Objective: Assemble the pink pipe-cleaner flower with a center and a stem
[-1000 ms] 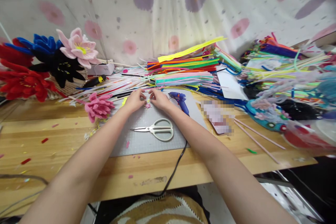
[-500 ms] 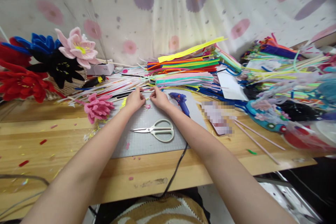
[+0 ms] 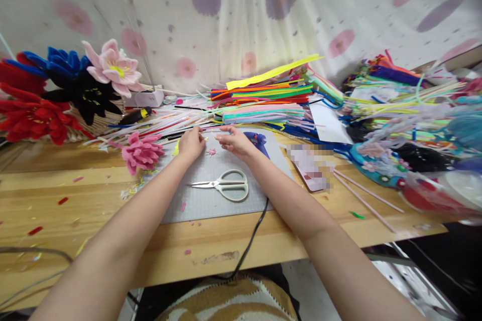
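Over the far part of the grey cutting mat (image 3: 211, 210), my left hand (image 3: 192, 143) is closed, fingertips pressed together; a tiny yellowish bit shows at them, too small to name. My right hand (image 3: 236, 143) is open just across from it, fingers apart and nothing visible in them. Between and below the hands lies a small pink piece (image 3: 212, 152) on the mat. Nearer to me rest scissors (image 3: 231, 185) with pale handles, blades pointing left. A blue glue gun (image 3: 259, 141) lies beside my right hand, partly hidden by the wrist.
A pink fuzzy flower (image 3: 141, 153) lies left of the mat. Bundles of coloured pipe cleaners (image 3: 267, 113) line the back. Larger fuzzy flowers (image 3: 92, 93) stand at the far left. A phone-like flat object (image 3: 311, 168), blurred, lies right. A black cord (image 3: 252, 238) crosses the front edge.
My right hand has opened and moved slightly right, away from my left hand. My left hand stays closed in nearly the same place. The view has shifted slightly.
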`<state>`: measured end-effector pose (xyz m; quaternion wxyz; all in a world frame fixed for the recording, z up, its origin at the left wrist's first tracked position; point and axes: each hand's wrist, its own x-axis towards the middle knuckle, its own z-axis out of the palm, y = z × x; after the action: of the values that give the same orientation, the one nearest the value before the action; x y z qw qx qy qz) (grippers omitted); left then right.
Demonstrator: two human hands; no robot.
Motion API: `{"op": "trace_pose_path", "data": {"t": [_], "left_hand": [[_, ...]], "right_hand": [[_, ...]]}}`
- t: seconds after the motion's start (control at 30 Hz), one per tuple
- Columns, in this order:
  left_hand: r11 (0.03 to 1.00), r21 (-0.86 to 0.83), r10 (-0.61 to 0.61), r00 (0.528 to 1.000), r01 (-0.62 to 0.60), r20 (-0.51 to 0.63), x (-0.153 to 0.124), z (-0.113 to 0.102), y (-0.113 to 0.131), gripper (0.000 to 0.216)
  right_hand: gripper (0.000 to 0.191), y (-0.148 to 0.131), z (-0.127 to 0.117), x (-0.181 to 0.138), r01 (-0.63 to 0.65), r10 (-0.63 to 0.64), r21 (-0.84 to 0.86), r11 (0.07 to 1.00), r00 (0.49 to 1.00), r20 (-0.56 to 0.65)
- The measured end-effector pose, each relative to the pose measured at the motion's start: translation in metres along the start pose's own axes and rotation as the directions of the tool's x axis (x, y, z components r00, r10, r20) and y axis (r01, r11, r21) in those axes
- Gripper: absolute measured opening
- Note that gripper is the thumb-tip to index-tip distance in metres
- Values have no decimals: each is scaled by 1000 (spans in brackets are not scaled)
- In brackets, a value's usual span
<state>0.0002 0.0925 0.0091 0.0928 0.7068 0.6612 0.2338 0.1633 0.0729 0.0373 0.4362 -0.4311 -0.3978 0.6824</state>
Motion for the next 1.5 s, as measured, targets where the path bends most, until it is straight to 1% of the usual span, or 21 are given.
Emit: {"op": "trace_pose_path", "data": {"t": [0.1,0.17,0.23,0.3,0.4,0.43,0.5,0.6,0.67,0.7,0.77,0.83,0.93,1.03,1.13,1.2,1.23,1.33,1.4,1.43,1.5], "left_hand": [[998,-59,23,1000,-23,-10,0,2,-3,25],[992,-124,34,999,-36,-16,0,1,-4,24],[979,-206,-11,999,2,-41,-1,-2,-5,25],[941,-330,-105,992,74,-76,-3,-7,-2,21],[795,-597,-207,974,111,-95,-11,-13,8,20],[723,-682,-220,972,109,-78,-14,-13,13,23],[569,-805,-266,964,169,14,-22,-13,23,26],[377,-898,-326,940,227,101,-30,-9,34,29],[302,-926,-354,928,227,112,-32,-9,36,31],[287,-932,-362,926,223,110,-33,-10,36,32],[302,-928,-369,924,219,98,-33,-13,34,33],[357,-907,-347,933,225,95,-33,-18,29,33],[456,-853,-236,959,253,158,-32,-25,22,32],[546,-799,-125,967,253,221,-30,-31,18,30],[580,-773,-97,963,259,251,-30,-35,17,25],[503,-815,-100,956,287,275,-32,-38,19,25],[423,-852,-108,951,307,289,-33,-40,20,26],[108,-921,-174,920,373,352,-38,-40,24,24],[-41,-924,-235,895,381,379,-40,-37,26,17],[-78,-925,-256,890,371,378,-41,-35,28,15],[-99,-939,-292,893,329,343,-42,-31,32,16]], "right_hand": [[52,-7,4,-2,34,-36,46,998,999,40],[52,-7,7,-1,48,-48,41,998,999,21],[51,-5,10,2,41,-40,29,999,999,-29],[50,-3,12,4,29,-27,28,999,996,-86],[49,1,16,7,35,-30,35,999,991,-129],[49,2,17,7,40,-35,39,998,991,-132],[49,4,21,6,49,-42,48,998,991,-129],[45,7,27,5,51,-45,40,998,990,-132],[40,8,29,3,46,-46,0,999,991,-123],[38,8,29,2,45,-48,-27,999,993,-110],[36,7,29,0,61,-68,-91,994,994,-83],[35,4,28,-2,109,-122,-150,983,989,-78],[35,-2,27,-3,191,-208,-211,959,976,-62],[36,-6,29,-1,218,-227,-250,943,974,-9],[37,-6,32,2,235,-246,-270,934,969,-7],[38,-4,34,3,242,-265,-256,936,962,-59],[39,-3,35,4,241,-270,-240,940,958,-93],[39,-1,36,5,227,-257,-177,958,951,-172],[39,1,38,5,210,-234,-131,969,951,-200],[39,3,38,6,203,-222,-106,973,952,-211],[39,6,40,7,194,-202,-57,979,951,-233]]}}
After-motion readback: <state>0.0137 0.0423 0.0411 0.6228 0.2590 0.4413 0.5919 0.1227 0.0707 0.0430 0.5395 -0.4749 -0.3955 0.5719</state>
